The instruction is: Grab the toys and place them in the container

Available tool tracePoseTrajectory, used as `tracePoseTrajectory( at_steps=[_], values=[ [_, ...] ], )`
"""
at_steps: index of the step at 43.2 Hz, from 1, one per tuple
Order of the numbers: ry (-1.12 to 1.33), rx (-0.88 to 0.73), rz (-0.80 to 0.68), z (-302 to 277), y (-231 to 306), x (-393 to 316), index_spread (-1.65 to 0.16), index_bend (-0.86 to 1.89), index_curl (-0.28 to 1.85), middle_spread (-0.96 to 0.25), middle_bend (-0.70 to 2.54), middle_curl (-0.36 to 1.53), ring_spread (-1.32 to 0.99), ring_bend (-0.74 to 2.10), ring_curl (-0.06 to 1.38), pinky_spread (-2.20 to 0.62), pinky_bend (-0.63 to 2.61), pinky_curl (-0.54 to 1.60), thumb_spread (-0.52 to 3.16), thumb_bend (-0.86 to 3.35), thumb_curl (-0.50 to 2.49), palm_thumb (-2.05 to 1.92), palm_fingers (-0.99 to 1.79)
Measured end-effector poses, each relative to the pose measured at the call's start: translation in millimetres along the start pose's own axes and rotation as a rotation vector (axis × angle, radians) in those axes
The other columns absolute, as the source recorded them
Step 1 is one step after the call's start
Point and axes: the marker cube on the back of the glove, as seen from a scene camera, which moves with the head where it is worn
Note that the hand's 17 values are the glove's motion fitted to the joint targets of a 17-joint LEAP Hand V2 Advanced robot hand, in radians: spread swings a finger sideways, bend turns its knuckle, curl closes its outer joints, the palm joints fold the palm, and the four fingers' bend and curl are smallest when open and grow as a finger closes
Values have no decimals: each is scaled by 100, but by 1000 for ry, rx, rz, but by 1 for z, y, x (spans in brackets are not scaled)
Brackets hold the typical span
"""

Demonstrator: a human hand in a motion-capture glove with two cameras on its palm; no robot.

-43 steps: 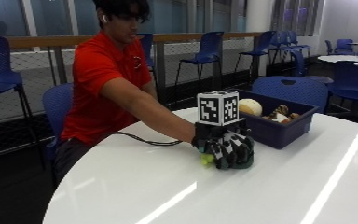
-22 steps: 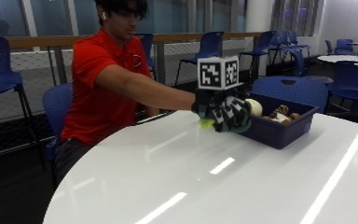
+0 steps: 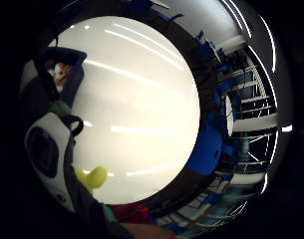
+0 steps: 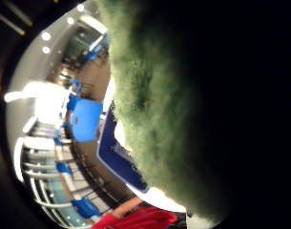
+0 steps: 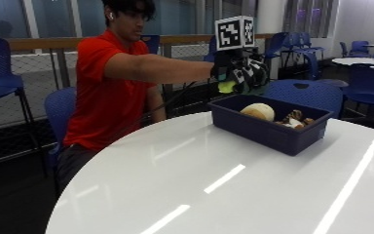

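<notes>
From the outside view, the person's black-gloved right hand point(image 5: 242, 73) is raised above the near end of the dark blue rectangular plastic container point(image 5: 271, 123), which sits on the round glossy white table point(image 5: 193, 185); its fingers are curled round a small fuzzy yellow-green soft toy point(image 5: 228, 86), so the toy hangs in the air over the bin's rim and not yet inside it. A round cream-coloured toy point(image 5: 258, 111) and a small brown-and-white toy point(image 5: 294, 118) already lie in the container. In the little-finger-side palm view, a yellow-green part of the held toy point(image 3: 93, 177) pokes out beside the glove, with the white tabletop spread below and the blue container and its contents off to one side. In the thumb-side palm view, green fuzz point(image 4: 154, 86) fills most of the frame, so the toy lies right against the palm, with a blue container edge point(image 4: 119, 160) beyond it. The step in hand looks like the carry to the bin; the next move probably calls for bringing the hand over the bin's open middle, lowering a little, and letting the fingers go.
</notes>
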Motion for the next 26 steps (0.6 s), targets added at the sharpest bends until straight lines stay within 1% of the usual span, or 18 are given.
tracePoseTrajectory(
  at_steps=[7, 16, 23, 26],
  values=[
    [-34, -4, -68, -10, 0, -48, -46, 35, 48, -49, 74, 84, -44, 119, 62, -44, 111, 47, 60, 6, 100, 65, 102],
    [-38, -9, -116, -22, -3, -99, -47, 32, 55, -51, 70, 90, -44, 119, 61, -44, 111, 48, 60, 4, 104, 65, 101],
    [-82, 2, -196, -41, 3, -145, -48, 29, 60, -52, 68, 94, -44, 119, 61, -45, 112, 48, 60, 3, 107, 65, 100],
    [-111, 10, -283, -48, 7, -156, -49, 27, 62, -53, 67, 95, -44, 119, 61, -45, 112, 48, 60, 3, 108, 65, 100]
  ],
)
